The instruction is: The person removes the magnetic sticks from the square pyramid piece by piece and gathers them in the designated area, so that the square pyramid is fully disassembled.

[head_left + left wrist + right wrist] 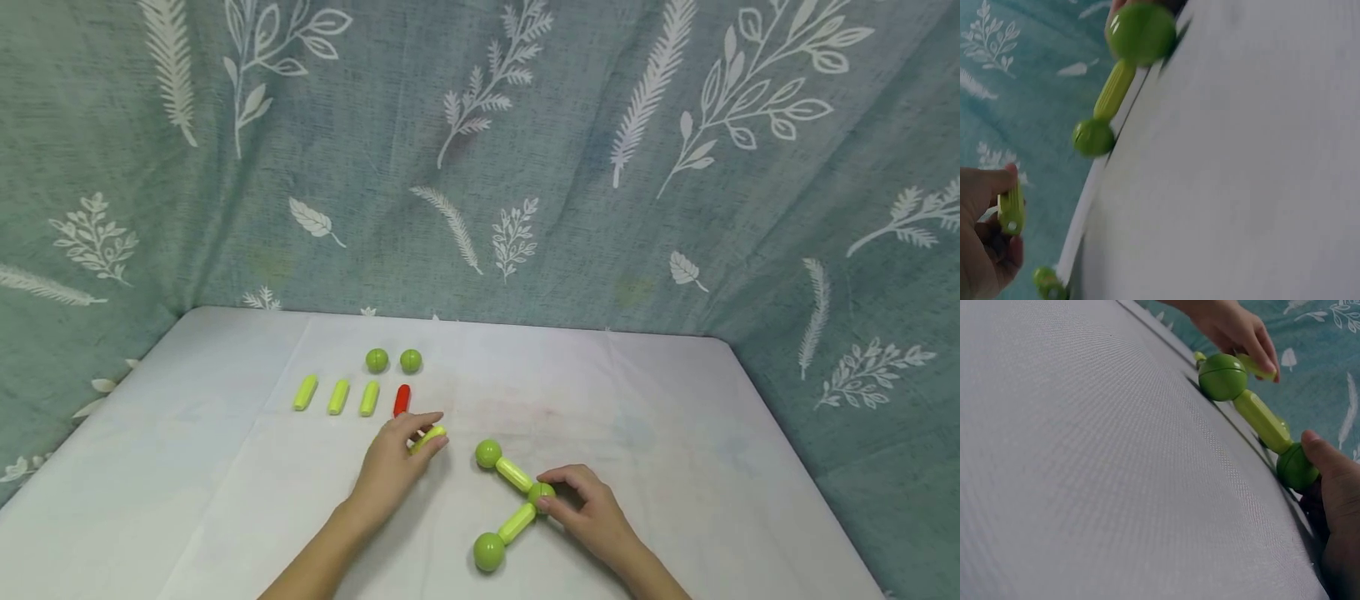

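Note:
My left hand (392, 463) pinches a yellow-green rod (428, 437) between thumb and fingers; in the left wrist view the rod's end (1012, 215) shows a small pale round tip. With thumb and fingers, my right hand (592, 510) grips a green ball (542, 497) at the corner of a V-shaped piece lying on the table. From that ball one yellow-green rod (514, 475) runs to a far green ball (488, 453). Another rod (517, 524) runs to a near green ball (489, 552). The held rod is apart from the V, to its left.
Beyond my left hand a red rod (402, 400) lies on the white-covered table (675, 417), partly behind the fingers. Left of it are three loose yellow-green rods (337, 397) in a row. Two green balls (377, 360) sit behind them. A patterned teal curtain (480, 208) hangs behind the table.

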The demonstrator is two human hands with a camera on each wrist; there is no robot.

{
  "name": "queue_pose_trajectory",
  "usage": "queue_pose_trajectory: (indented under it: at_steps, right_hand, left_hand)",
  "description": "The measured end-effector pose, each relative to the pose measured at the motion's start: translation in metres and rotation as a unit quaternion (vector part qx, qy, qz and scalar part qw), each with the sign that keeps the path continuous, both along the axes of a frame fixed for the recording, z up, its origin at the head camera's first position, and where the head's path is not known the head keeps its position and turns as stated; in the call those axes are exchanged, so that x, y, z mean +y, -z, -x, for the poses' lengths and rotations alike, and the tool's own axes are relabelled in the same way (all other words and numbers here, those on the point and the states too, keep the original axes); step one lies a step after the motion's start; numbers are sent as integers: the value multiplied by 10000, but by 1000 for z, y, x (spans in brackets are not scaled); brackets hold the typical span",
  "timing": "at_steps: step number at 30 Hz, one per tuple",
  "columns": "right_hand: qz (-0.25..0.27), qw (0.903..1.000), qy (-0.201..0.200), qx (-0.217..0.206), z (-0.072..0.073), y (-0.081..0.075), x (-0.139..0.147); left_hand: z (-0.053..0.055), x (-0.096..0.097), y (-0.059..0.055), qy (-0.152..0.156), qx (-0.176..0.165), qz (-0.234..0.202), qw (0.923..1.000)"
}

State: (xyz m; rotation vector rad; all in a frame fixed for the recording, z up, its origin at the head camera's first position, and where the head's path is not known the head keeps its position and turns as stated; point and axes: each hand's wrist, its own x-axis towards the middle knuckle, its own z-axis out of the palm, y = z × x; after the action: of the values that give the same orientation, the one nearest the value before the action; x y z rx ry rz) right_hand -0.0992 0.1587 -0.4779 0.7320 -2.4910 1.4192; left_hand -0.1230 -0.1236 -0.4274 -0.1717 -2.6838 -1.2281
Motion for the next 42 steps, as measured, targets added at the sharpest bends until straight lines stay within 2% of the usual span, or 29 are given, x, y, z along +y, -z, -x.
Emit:
queue_pose_trajectory:
  at_steps: [5, 11, 16, 22, 25, 28, 30, 37, 42]
  right_hand:
    - [-18, 10000, 14, -20, 0, -1, 1]
    - [-36, 10000, 57, -60, 0, -1, 0]
    - [-54, 9998, 93, -163, -1, -1, 0]
    - [-22, 9997, 106, -229, -1, -2, 0]
    - [-53, 9999, 62, -139, 0, -2, 0]
    - [-58, 9999, 48, -143, 0, -2, 1]
    - [-42, 9998, 66, -163, 0, -1, 1]
    - [-19, 10000, 43, 42, 1, 1, 2]
    - [-16, 10000, -7, -8, 1, 0, 2]
  left_hand:
    - [-3, -34, -3, -151, -358, -125, 9992]
    - [-3, -72, 2, -447, -596, 122, 9971]
    - [3, -88, 7, -443, -637, 459, 9959]
    - [8, -98, 15, -204, -747, 693, 9946]
    - [9, -106, 14, 172, -1105, 583, 9920]
    - [8, -115, 10, 589, -1531, 399, 9856]
    - [7, -120, 8, 781, -1669, 265, 9825]
    - [12, -121, 9, 932, -1367, 298, 9858]
    - [12, -121, 12, 895, -1350, 229, 9865]
